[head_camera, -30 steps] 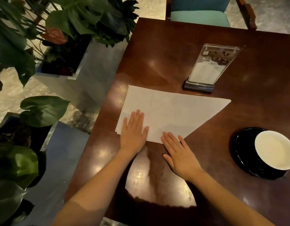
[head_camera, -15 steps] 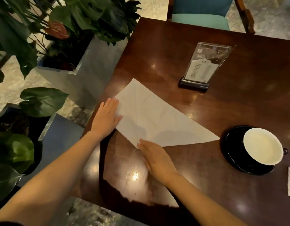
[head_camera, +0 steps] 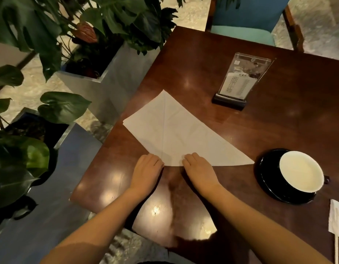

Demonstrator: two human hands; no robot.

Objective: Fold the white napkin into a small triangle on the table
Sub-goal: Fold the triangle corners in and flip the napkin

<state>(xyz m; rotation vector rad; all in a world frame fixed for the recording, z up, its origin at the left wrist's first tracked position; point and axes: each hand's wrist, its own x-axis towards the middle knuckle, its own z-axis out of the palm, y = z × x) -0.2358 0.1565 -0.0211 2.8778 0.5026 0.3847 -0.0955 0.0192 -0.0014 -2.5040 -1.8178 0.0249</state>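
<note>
- Since half a second ago, the left hand [head_camera: 146,169] has come off the napkin's [head_camera: 176,136] far-left edge and now sits at the near corner, close beside the right hand [head_camera: 198,168].
- The napkin has turned: its long edge now runs along the near side from the hands to a thin tip close to the saucer [head_camera: 267,180]; a second ago that edge slanted away toward the stand [head_camera: 239,80].
- Both hands lie knuckles up with fingers curled down onto the near edge; the fingertips are hidden, so I cannot tell whether they pinch the paper or only press it.
- The left hand touches the corner where a vertical crease ends; the right rests just right of it on the same edge.
- The napkin is a flat white triangle of thin, creased paper lying on the left half of the table [head_camera: 279,130], one corner at the table's left edge.
- The table is dark, glossy wood with lamp glare.
- A white cup [head_camera: 301,171] sits on the black round saucer at right.
- The clear acrylic stand on a dark base holds a printed card.
- A strip of white paper [head_camera: 337,219] lies at the right edge.
- Leafy plants [head_camera: 100,21] in grey box planters stand to the left.
</note>
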